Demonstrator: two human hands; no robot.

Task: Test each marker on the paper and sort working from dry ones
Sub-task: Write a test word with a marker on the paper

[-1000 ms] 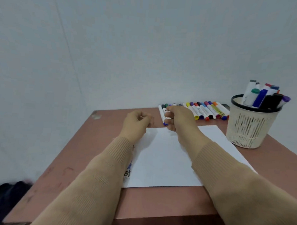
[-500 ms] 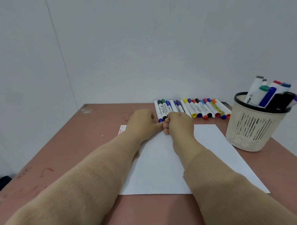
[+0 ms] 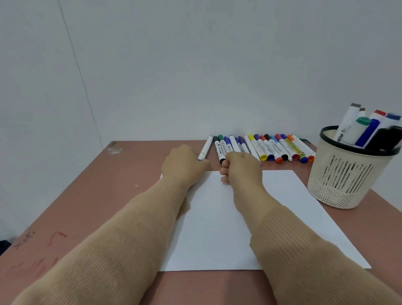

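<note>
Reaching over the far edge of the paper point(image 3: 215, 222), my left hand point(image 3: 183, 166) sits at that sheet's far left corner, back turned up, fingers bent away from me. A white marker point(image 3: 205, 147) lies just beyond the paper's far edge, slanting away to the right, and its purple near end meets my left fingertips. Whether I am pinching it or only touching it, I cannot tell, because my hand hides the contact.

My right hand point(image 3: 243, 169) is balled up over the middle of the paper's far edge, fingers curled tight under the palm. I cannot tell whether anything is inside that fist.

Just beyond the paper's far edge, right of the white marker, a row of markers point(image 3: 271, 147) lies side by side on the table point(image 3: 101, 194), with caps in yellow, blue, red, black, pink and orange pointing toward the sheet. The leftmost one, a black-ended marker point(image 3: 219, 150), has its near end right against my right hand's knuckles.

Off the paper's far right corner stands a cream basket point(image 3: 341, 179) with a black rim, just beside the sheet's right edge, and fat markers point(image 3: 366, 132) lean upright in it. The paper itself shows no marks where my tan sleeves point(image 3: 306, 260) leave it uncovered.
</note>
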